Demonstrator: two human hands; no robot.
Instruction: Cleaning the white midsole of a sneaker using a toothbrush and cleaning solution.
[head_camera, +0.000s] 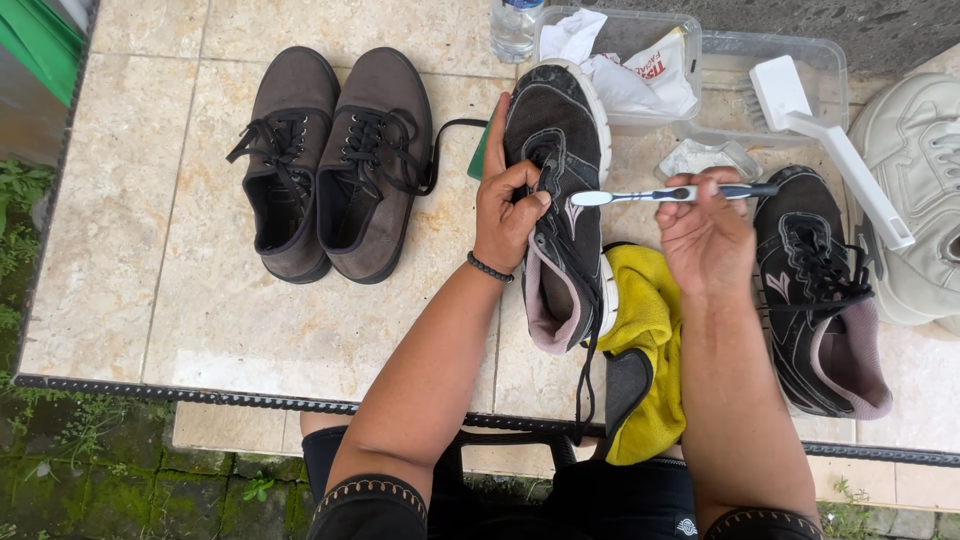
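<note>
Two brown shoes (330, 160) wait far left, seemingly untouched. My left hand (508, 215) grips the black sneaker (558, 200) at centre; my right hand (705, 235) pinches a toothbrush (665, 194) against it. Its mate (815, 290) lies right: I judge cleaning mid-course.

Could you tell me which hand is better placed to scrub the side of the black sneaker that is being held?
Probably the right hand: it holds the toothbrush with its head at the black sneaker, which the left hand grips.
</note>
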